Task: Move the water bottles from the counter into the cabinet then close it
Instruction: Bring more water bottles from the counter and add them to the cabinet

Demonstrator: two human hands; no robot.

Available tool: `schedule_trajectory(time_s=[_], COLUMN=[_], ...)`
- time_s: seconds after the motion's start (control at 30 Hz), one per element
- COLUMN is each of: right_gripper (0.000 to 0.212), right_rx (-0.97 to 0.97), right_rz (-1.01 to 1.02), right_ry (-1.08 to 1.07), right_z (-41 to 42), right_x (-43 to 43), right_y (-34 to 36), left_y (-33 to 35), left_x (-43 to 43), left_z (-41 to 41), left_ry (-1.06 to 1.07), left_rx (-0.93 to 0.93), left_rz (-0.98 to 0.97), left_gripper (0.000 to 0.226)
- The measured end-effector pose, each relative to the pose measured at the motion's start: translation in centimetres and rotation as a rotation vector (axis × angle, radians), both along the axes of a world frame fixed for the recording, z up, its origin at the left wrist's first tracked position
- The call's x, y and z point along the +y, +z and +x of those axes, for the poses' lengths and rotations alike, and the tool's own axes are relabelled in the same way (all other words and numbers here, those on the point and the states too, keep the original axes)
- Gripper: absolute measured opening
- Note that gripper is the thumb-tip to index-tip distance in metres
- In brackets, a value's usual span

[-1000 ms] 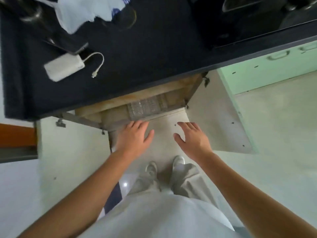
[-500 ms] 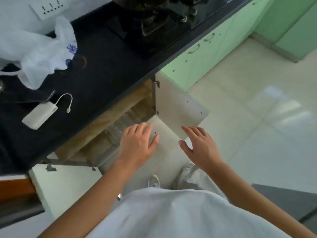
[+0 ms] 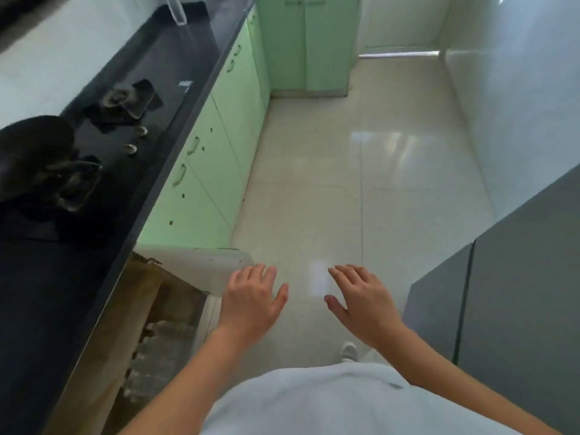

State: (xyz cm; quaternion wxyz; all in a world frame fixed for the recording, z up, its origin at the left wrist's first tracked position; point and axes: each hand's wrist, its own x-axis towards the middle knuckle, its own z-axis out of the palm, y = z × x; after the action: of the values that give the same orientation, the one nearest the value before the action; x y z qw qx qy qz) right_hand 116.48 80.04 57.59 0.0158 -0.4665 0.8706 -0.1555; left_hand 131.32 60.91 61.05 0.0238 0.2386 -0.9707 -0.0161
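Tiled floor [image 3: 329, 189] stretches wide toward 12 o'clock, bounded at 9 o'clock by the counter [image 3: 62, 277] edge. At 7 o'clock the cabinet [image 3: 141, 296] stands open, water bottles [image 3: 157, 350] inside; left hand [image 3: 251, 304] and right hand [image 3: 364, 304] hover spread, empty.

Counted: 2 hands, left hand [image 3: 251, 304] and right hand [image 3: 361, 304]. 1 open cabinet [image 3: 147, 293], 1 cabinet door [image 3: 201, 265]. Inside, water bottles [image 3: 157, 356]: blurred cluster, number unreadable. 2 burners [image 3: 122, 103], 2 knobs [image 3: 129, 148], 1 dark pot [image 3: 34, 142]. At least 4 handles [image 3: 179, 174] on green fronts. 1 white shoe [image 3: 348, 351].
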Motion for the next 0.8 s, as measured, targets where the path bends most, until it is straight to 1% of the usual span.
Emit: schedule_trajectory(time_s=[0.13, 0.3, 0.57, 0.7, 0.8], right_gripper=[0.053, 0.054, 0.056, 0.055, 0.053], right_rx=[-0.053, -0.063, -0.040, -0.013, 0.028], right_rz=[0.009, 0.039, 0.021, 0.008, -0.026], right_ry=[-0.106, -0.052, -0.023, -0.095, -0.199], right_z=[-4.8, -9.5, -16.9, -21.4, -25.3], right_x=[-0.7, -4.5, -13.0, -15.4, -16.0], right_y=[-0.7, 0.3, 1.0, 1.1, 2.3], left_y=[1.1, 2.5, 0.1, -0.5, -0.6], left_x=[0.9, -0.4, -9.0, -13.5, -16.1], left_z=[-6.4, -10.8, -17.2, -22.8, -27.9], left_ry=[0.008, 0.033, 0.006, -0.056, -0.156], left_rx=[0.010, 0.065, 0.068, 0.062, 0.078], left_rz=[0.014, 0.035, 0.029, 0.047, 0.035], left_gripper=[0.052, 0.051, 0.050, 0.050, 0.049])
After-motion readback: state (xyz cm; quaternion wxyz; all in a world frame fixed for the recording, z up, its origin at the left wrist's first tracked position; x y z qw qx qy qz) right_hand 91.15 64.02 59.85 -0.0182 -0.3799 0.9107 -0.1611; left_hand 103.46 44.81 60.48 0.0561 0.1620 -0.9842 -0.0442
